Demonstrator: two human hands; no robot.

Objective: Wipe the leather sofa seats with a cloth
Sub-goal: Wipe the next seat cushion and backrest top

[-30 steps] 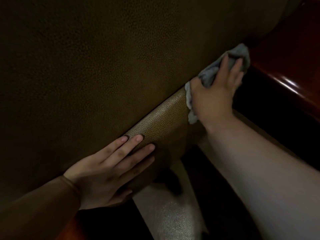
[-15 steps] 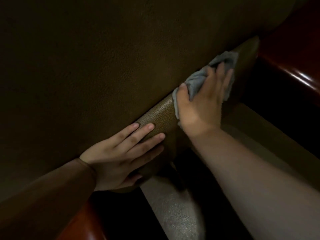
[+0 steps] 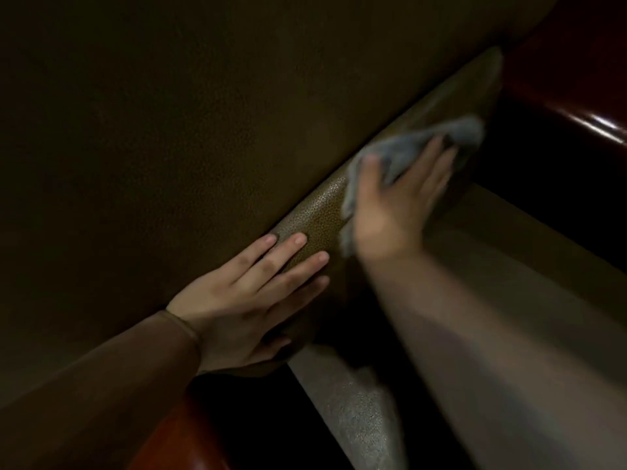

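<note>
A dark brown leather sofa seat cushion (image 3: 203, 137) fills the upper left, its pebbled front edge (image 3: 315, 218) running diagonally up to the right. My left hand (image 3: 251, 296) lies flat on that edge with straight fingers, steadying the cushion. My right hand (image 3: 397, 205), blurred by motion, presses a grey cloth (image 3: 417, 147) against the front edge with straight fingers. The cloth bunches out beyond the fingertips and under the thumb side.
A glossy red-brown wooden frame (image 3: 583, 106) runs along the upper right, and another wooden part (image 3: 176, 439) shows at the bottom left. Below the cushion lies a pale textured surface (image 3: 359, 412) with dark gaps on either side.
My right hand slid the cloth down-left along the front edge, away from the far corner, then part of the way back. The view shifted, and my left hand stays flat on the edge.
</note>
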